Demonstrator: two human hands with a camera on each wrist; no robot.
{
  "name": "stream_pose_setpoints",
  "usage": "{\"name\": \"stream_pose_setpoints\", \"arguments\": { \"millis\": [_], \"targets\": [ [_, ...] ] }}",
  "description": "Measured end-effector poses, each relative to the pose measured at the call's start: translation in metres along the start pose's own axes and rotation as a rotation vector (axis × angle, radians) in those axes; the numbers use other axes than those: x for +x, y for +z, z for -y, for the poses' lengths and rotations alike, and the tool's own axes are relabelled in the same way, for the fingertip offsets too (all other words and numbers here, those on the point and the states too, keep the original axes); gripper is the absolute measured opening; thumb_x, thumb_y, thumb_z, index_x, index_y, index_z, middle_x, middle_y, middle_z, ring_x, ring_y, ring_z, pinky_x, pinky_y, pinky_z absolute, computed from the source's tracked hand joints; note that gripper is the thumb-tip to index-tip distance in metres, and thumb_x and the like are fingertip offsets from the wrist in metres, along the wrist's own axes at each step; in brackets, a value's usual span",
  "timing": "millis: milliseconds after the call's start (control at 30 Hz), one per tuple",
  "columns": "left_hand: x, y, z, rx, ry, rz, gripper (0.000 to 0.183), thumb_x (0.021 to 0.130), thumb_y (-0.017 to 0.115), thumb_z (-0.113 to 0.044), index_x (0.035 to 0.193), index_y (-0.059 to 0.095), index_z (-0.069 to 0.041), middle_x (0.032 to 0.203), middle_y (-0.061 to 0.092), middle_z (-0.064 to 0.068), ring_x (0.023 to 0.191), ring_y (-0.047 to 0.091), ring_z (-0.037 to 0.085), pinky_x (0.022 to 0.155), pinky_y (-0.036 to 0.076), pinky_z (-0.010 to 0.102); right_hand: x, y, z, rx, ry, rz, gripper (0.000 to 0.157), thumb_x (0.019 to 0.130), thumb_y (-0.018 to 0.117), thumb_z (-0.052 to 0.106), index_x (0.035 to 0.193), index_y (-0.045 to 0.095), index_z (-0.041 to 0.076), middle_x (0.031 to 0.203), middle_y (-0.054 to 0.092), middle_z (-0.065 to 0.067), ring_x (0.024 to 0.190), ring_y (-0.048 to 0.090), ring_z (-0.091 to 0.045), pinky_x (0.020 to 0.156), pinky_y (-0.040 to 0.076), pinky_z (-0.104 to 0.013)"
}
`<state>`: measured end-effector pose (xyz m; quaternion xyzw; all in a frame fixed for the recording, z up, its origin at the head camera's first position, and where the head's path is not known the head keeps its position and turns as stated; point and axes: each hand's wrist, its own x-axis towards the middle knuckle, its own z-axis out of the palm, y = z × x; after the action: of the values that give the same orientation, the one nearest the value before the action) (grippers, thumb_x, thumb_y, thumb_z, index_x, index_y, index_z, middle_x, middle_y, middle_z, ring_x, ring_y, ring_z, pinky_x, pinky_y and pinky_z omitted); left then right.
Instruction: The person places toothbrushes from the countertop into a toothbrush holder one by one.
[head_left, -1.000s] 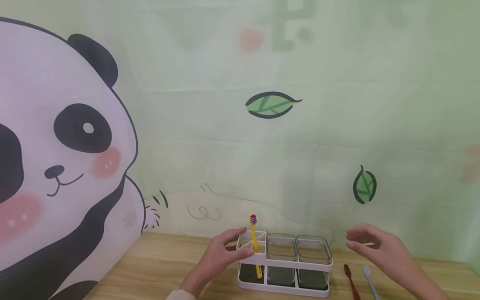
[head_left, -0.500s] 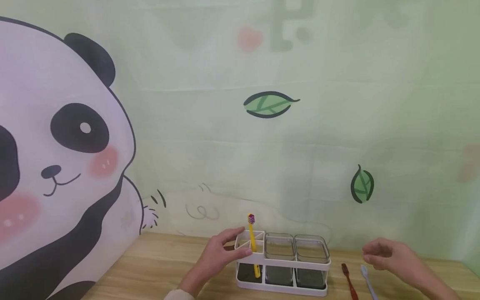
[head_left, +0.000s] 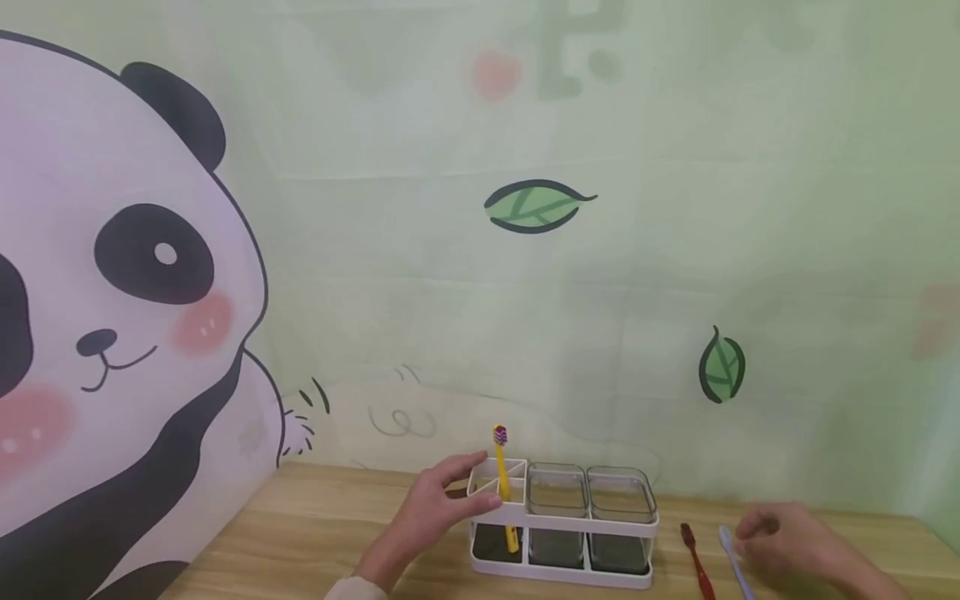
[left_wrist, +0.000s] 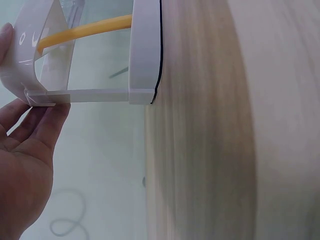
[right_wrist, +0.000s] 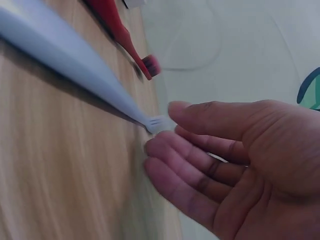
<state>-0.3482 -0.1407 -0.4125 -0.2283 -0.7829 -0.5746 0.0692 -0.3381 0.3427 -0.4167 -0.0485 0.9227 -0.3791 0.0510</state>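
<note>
My left hand holds the left end of a white toothbrush holder, thumb in front and fingers behind. In the left wrist view, fingertips touch the holder's upper frame. A yellow toothbrush stands slightly tilted in the divided left compartment, bristles up. My right hand hovers beside a light blue toothbrush lying on the table. The right wrist view has that hand's fingers loosely bent near the blue brush's head, with nothing held. A red toothbrush lies to its left.
Two clear cups sit in the holder's middle and right slots. The wooden table meets a green backdrop printed with a panda and leaves.
My right hand has come down from above the table towards the light blue toothbrush, first shifting right. My left hand keeps its hold on the holder. The view has shifted slightly.
</note>
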Motion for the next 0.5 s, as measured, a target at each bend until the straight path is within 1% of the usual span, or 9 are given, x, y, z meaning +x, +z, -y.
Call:
{"name": "stream_pose_setpoints", "arguments": {
  "millis": [67, 200, 300, 433, 500],
  "targets": [
    [0.000, 0.000, -0.001, 0.000, -0.003, 0.002, 0.069, 0.093, 0.085, -0.028, 0.149, 0.058, 0.001, 0.152, 0.055, 0.022, 0.136, 0.056, 0.039, 0.108, 0.055, 0.049, 0.000, 0.002, 0.001, 0.009, 0.046, 0.013, 0.008, 0.094, 0.071, 0.003, 0.101, 0.069, 0.000, 0.090, 0.068, -0.005, 0.082, 0.065, -0.023, 0.071, 0.060, -0.039],
    [0.001, 0.000, -0.003, 0.003, -0.007, 0.001, 0.069, 0.094, 0.085, -0.028, 0.150, 0.057, 0.000, 0.153, 0.055, 0.022, 0.137, 0.056, 0.040, 0.108, 0.054, 0.050, 0.001, 0.004, 0.001, 0.010, 0.009, 0.036, 0.007, 0.094, 0.072, 0.002, 0.098, 0.068, -0.002, 0.086, 0.066, -0.007, 0.079, 0.065, -0.023, 0.069, 0.061, -0.038],
    [0.002, 0.000, -0.003, 0.009, -0.009, -0.003, 0.068, 0.094, 0.085, -0.028, 0.150, 0.058, 0.000, 0.153, 0.055, 0.022, 0.137, 0.056, 0.040, 0.108, 0.054, 0.050, 0.003, 0.007, 0.002, -0.007, 0.010, 0.035, 0.007, 0.093, 0.073, 0.001, 0.097, 0.068, -0.002, 0.085, 0.066, -0.006, 0.078, 0.064, -0.022, 0.068, 0.061, -0.038],
    [0.003, 0.000, -0.002, 0.014, -0.007, -0.007, 0.068, 0.093, 0.085, -0.028, 0.150, 0.058, 0.000, 0.153, 0.055, 0.023, 0.136, 0.056, 0.040, 0.108, 0.054, 0.048, 0.006, 0.011, 0.006, -0.043, 0.094, 0.029, 0.009, 0.092, 0.076, 0.004, 0.096, 0.070, -0.001, 0.086, 0.066, -0.005, 0.079, 0.064, -0.021, 0.069, 0.061, -0.036],
    [0.003, 0.000, -0.002, 0.014, -0.005, -0.009, 0.068, 0.093, 0.085, -0.027, 0.149, 0.058, 0.000, 0.152, 0.055, 0.023, 0.136, 0.057, 0.040, 0.108, 0.055, 0.048, 0.007, 0.012, 0.007, -0.056, 0.117, 0.029, 0.010, 0.093, 0.077, 0.005, 0.096, 0.070, -0.001, 0.085, 0.066, -0.005, 0.078, 0.063, -0.021, 0.068, 0.061, -0.034]
  ]
}}
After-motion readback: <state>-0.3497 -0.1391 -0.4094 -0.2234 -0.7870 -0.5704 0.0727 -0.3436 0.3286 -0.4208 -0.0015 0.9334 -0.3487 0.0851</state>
